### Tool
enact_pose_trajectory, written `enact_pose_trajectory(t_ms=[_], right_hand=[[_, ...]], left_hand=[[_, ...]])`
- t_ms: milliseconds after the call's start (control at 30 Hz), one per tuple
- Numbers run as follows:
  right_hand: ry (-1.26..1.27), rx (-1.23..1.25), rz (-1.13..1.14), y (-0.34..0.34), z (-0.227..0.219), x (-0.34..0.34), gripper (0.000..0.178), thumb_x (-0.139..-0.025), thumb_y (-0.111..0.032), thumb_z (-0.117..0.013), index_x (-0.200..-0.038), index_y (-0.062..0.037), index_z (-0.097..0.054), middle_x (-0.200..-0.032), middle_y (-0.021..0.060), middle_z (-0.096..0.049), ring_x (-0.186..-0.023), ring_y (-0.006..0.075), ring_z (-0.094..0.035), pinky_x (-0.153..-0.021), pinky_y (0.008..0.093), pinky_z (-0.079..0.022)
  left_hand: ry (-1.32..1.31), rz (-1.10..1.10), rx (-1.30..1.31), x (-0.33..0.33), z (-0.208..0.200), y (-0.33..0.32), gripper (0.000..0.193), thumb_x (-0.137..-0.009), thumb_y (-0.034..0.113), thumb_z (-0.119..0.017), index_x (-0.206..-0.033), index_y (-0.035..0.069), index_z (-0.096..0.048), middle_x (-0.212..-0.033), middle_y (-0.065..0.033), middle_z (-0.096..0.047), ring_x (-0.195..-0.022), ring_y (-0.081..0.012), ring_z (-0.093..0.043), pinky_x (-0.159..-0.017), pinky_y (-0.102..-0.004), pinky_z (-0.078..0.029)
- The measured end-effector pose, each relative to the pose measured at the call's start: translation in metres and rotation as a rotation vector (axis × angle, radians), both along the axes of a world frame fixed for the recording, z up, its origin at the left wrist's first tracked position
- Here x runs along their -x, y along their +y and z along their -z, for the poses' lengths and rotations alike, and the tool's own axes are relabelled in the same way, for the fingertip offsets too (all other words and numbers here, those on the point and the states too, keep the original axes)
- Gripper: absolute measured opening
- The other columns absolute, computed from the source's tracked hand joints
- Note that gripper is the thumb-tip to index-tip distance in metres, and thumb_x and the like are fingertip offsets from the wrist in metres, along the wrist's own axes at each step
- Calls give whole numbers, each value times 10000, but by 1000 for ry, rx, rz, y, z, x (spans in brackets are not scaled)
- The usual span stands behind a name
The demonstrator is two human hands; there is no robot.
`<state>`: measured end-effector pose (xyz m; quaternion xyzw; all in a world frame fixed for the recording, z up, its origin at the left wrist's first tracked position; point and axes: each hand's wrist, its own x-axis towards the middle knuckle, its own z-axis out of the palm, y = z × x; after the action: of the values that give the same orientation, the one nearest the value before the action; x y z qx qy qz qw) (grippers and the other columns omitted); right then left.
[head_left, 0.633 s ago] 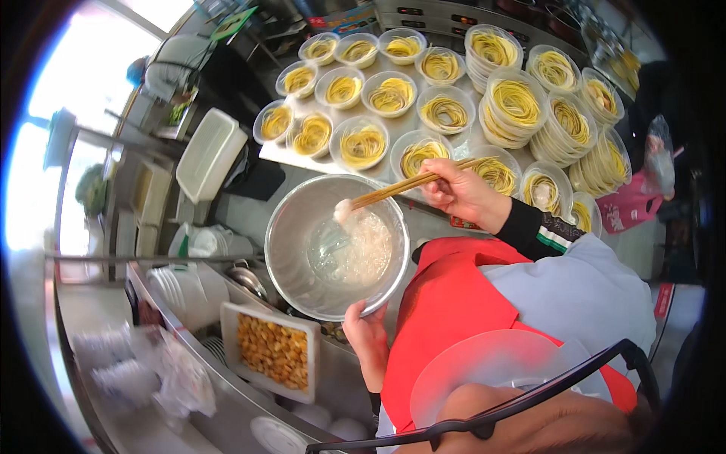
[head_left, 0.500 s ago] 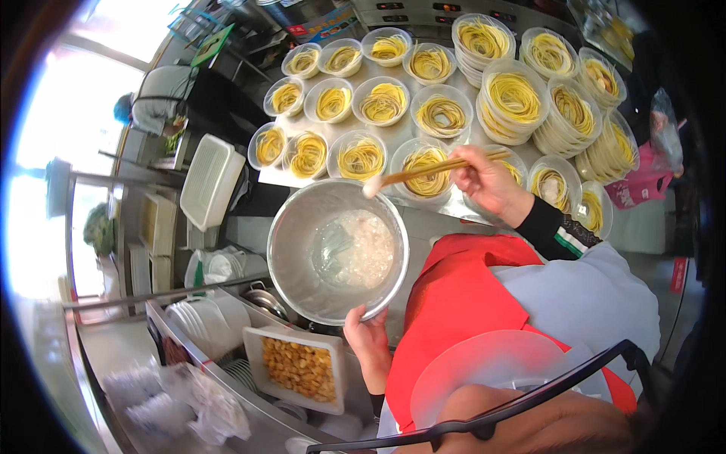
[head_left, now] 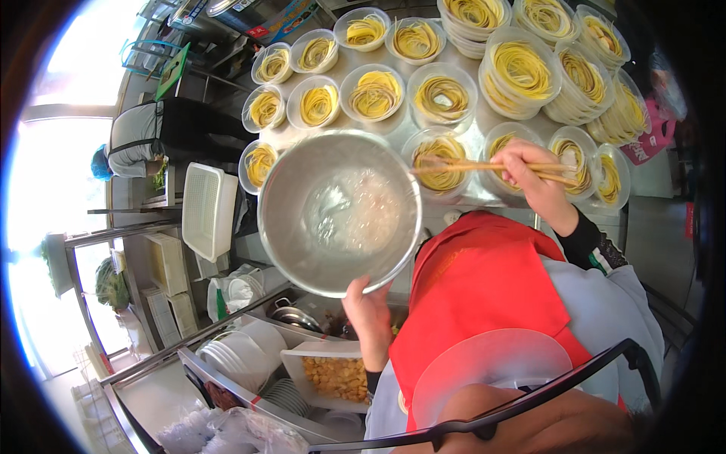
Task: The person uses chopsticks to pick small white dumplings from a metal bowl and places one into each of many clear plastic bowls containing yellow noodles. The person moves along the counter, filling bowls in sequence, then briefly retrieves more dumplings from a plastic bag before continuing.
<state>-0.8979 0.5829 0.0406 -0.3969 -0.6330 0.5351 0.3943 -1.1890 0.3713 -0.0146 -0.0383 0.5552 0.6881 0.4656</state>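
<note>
Chopsticks (head_left: 478, 166) pinched in the right hand (head_left: 535, 180) have swung right off the steel bowl (head_left: 293, 212), bringing their tips over a noodle tub (head_left: 431, 194); left hand (head_left: 369, 316) pinches the bowl's near rim

A shiny metal counter (head_left: 398, 130) carries many clear plastic bowls of yellow noodles. Three single bowls (head_left: 281, 117) stand in a line along its left edge. More bowls (head_left: 350, 106) stand singly across the middle, close together, with bare metal showing between some. Toward the right edge they rise in stacks (head_left: 503, 110), crowded side by side. Bowls also line the near edge; one (head_left: 593, 147), close to the near right corner, has a pale lump on its noodles, and another bowl (head_left: 624, 181) sits at that corner.
</note>
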Motion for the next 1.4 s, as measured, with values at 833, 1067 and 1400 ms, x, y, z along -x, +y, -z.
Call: enact_pose_trajectory(t_ms=[833, 1067, 1400], right_hand=[[-212, -396, -68, -24, -33, 181, 127, -946, -114, -629, -940, 5, -670, -760, 119, -575, -654, 266, -559, -594, 346, -442], [-348, -438, -167, -38, -46, 164, 130, -943, -88, -623, -892, 29, -646, -737, 106, -544, -627, 235, -520, -581, 349, -413], [-199, -421, 56, -32, -43, 173, 164, -968, -96, -602, -956, 60, -650, -797, 100, -603, -715, 204, -576, -658, 300, -457]], left_hand=[[85, 403, -93, 65, -25, 14, 178, -805, -159, -538, -943, -102, -635, -1070, -198, -629, -955, -308, -676, -700, -372, -633], [66, 405, 29, 69, -40, 19, 196, -857, -43, -496, -1022, -73, -597, -1103, -162, -610, -927, -288, -677, -718, -389, -610], [-65, 409, -16, 72, -54, 25, 336, -846, 7, -504, -1174, -33, -564, -1160, -174, -581, -1012, -319, -642, -775, -434, -596]])
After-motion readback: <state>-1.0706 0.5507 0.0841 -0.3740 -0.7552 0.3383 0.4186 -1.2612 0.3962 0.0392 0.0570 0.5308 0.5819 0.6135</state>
